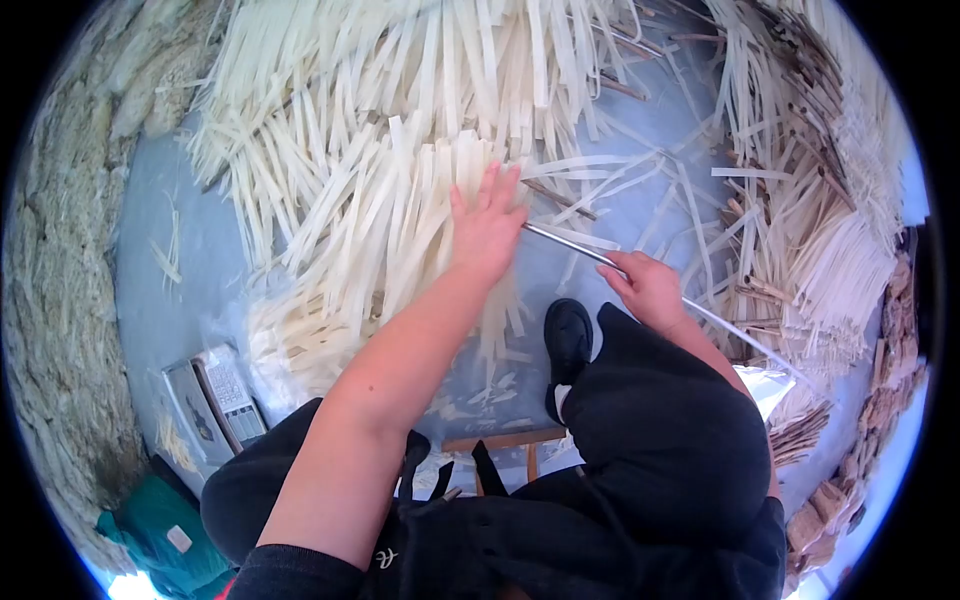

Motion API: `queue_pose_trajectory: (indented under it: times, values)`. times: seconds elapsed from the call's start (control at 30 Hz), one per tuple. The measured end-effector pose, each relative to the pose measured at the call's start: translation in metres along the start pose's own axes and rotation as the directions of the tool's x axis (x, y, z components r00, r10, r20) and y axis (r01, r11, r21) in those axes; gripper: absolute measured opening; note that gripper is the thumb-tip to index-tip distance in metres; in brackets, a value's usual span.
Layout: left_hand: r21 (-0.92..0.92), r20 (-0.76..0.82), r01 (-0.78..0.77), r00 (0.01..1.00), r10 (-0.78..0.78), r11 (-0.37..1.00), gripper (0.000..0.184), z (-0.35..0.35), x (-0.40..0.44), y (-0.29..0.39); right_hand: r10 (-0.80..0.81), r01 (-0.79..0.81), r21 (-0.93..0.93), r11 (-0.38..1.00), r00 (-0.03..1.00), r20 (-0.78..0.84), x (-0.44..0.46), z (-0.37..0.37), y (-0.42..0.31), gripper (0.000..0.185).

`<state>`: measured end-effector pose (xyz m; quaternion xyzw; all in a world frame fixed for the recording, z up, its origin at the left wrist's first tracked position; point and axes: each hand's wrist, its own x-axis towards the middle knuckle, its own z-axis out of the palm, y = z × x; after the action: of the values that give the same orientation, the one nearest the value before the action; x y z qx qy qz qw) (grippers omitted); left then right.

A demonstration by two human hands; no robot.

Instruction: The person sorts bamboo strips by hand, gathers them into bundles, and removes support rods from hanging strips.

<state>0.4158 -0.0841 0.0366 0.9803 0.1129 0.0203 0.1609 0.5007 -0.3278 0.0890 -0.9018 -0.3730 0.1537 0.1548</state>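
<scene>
Long pale flat strips (370, 190) lie in a large loose heap across the floor. My left hand (487, 225) rests on the strips near the middle, fingers spread, its fingertips on their ends. A thin metal rod (570, 244) runs from beside the fingers of my left hand down to the right. My right hand (645, 286) is closed around that rod, which continues behind it past my forearm. A dark brown stick (560, 198) lies just right of my left hand.
More strips and brown sticks (790, 200) are piled at the right. A scale (225, 390) with a keypad stands at the lower left beside a teal cloth (165, 525). My black shoe (568, 340) is on the grey floor. Rough bark-like material (65, 280) lines the left.
</scene>
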Motion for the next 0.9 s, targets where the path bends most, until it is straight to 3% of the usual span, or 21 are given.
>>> queue_pose_trajectory:
  times: [0.03, 0.13, 0.27, 0.33, 0.47, 0.53, 0.6, 0.67, 0.7, 0.77, 0.9]
  values:
    - [0.032, -0.011, -0.024, 1.000, 0.025, 0.999, 0.009, 0.002, 0.001, -0.003, 0.005, -0.005, -0.007, 1.000, 1.000, -0.005, -0.002, -0.001, 0.010, 0.025]
    - [0.041, 0.041, -0.037, 0.999, 0.035, 0.998, 0.013, 0.008, 0.001, -0.004, -0.191, 0.143, -0.253, 0.957, 0.965, -0.177, -0.023, -0.015, 0.056, 0.018]
    - [0.033, 0.192, -0.012, 0.981, 0.006, 0.999, 0.020, 0.013, 0.009, 0.002, -0.188, 0.120, -0.333, 0.935, 0.966, -0.180, -0.057, -0.028, 0.110, 0.018]
    - [0.026, 0.203, -0.036, 0.979, 0.030, 0.999, 0.020, 0.020, 0.012, 0.008, -0.129, 0.056, -0.450, 0.891, 0.983, -0.132, -0.071, -0.030, 0.125, 0.017]
    - [0.055, 0.275, -0.021, 0.962, 0.006, 0.998, 0.022, 0.024, 0.015, 0.010, -0.065, -0.013, -0.389, 0.921, 0.981, -0.185, -0.098, -0.031, 0.155, 0.015]
    - [0.081, 0.289, -0.028, 0.957, 0.003, 0.996, 0.022, 0.025, 0.016, 0.009, 0.091, -0.138, -0.421, 0.896, 0.987, -0.129, -0.112, -0.034, 0.165, 0.011]
    - [0.106, 0.302, -0.037, 0.953, 0.003, 0.994, 0.022, 0.031, 0.015, 0.007, 0.141, -0.186, -0.426, 0.885, 0.981, -0.136, -0.139, -0.038, 0.201, 0.011]
    - [0.080, 0.312, 0.116, 0.940, -0.135, 0.990, 0.024, 0.040, 0.014, -0.007, 0.278, -0.324, -0.462, 0.826, 0.946, -0.167, -0.161, -0.049, 0.222, 0.012]
    - [0.081, 0.313, 0.115, 0.940, -0.135, 0.990, 0.024, 0.039, 0.012, -0.018, 0.370, -0.413, -0.492, 0.766, 0.910, -0.187, -0.172, -0.058, 0.226, 0.013]
    - [0.151, 0.352, 0.248, 0.891, -0.286, 0.957, 0.029, 0.026, 0.009, -0.033, 0.383, -0.432, -0.522, 0.735, 0.901, -0.206, -0.187, -0.066, 0.227, 0.013]
    - [0.089, 0.255, 0.131, 0.955, -0.150, 0.987, 0.039, 0.019, -0.006, -0.020, 0.347, -0.413, -0.579, 0.703, 0.910, -0.228, -0.198, -0.066, 0.230, 0.017]
